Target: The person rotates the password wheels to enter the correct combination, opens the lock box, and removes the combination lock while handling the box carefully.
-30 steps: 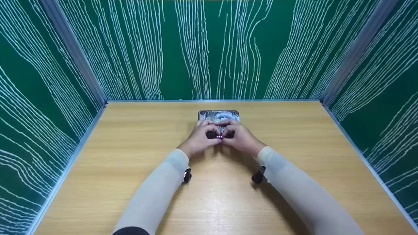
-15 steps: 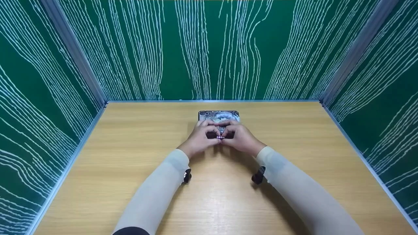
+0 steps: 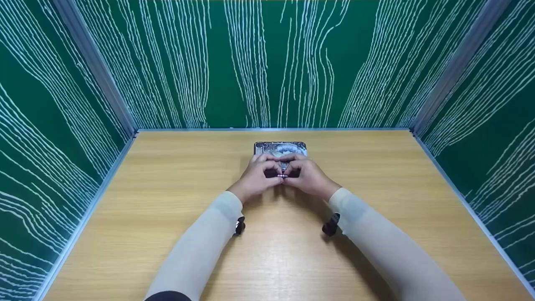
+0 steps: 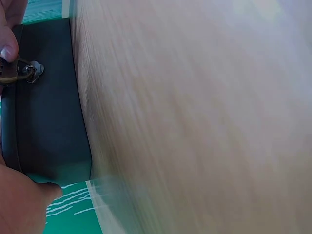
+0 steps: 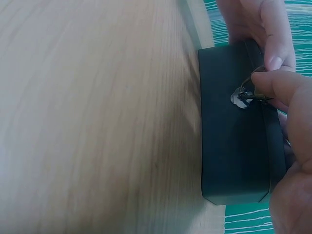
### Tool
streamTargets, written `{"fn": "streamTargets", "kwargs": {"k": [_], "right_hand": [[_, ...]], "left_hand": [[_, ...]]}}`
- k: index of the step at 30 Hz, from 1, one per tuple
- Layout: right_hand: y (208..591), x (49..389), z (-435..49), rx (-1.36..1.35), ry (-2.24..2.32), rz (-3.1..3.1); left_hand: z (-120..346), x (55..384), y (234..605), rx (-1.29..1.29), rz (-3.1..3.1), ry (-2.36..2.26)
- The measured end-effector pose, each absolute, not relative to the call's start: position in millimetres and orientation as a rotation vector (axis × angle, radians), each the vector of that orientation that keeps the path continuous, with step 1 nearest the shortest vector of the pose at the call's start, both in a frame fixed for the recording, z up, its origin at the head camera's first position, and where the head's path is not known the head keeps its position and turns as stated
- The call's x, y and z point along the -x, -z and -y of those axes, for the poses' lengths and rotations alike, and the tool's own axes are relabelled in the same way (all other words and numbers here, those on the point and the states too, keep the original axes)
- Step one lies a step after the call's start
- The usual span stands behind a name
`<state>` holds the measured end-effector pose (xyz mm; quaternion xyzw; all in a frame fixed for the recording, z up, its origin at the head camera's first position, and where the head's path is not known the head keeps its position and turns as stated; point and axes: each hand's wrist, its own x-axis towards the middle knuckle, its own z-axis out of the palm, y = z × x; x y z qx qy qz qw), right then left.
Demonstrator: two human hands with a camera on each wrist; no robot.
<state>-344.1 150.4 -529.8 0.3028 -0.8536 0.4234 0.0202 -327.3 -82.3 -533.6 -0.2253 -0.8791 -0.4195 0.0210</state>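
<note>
A small dark box (image 5: 234,141) with a picture-printed lid (image 3: 288,149) stands near the back of the table. On its front is a metal clasp (image 5: 241,99) with a brass-coloured ring piece, seen also as a silver clasp (image 4: 35,71) in the left wrist view. My left hand (image 3: 256,175) reaches round the box's left part, fingers bent over the lid, thumb and forefinger pinching at the clasp. My right hand (image 3: 308,176) mirrors it from the right, its thumb on the ring piece. The thumbs and forefingers nearly meet there. The fingers partly hide the lid and clasp.
The wooden table (image 3: 188,167) carries the box and extends on all sides of it. Green panels (image 3: 217,83) with white wavy lines enclose the back and both sides. Dark wrist cameras (image 3: 330,225) hang beneath the sleeves.
Both hands stay at the clasp almost unmoved. The small bright piece between the thumbs looks slightly different, perhaps turned a little; the box stays in place.
</note>
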Motion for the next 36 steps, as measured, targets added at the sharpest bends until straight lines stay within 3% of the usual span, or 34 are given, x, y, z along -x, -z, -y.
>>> {"fn": "streamTargets", "kwargs": {"k": [36], "right_hand": [[532.0, 344.5, -148.3, -0.917, -1.294, 2.661]], "left_hand": [[84.6, 327.2, 534.5, 0.698, 2.716, 1.312]]}}
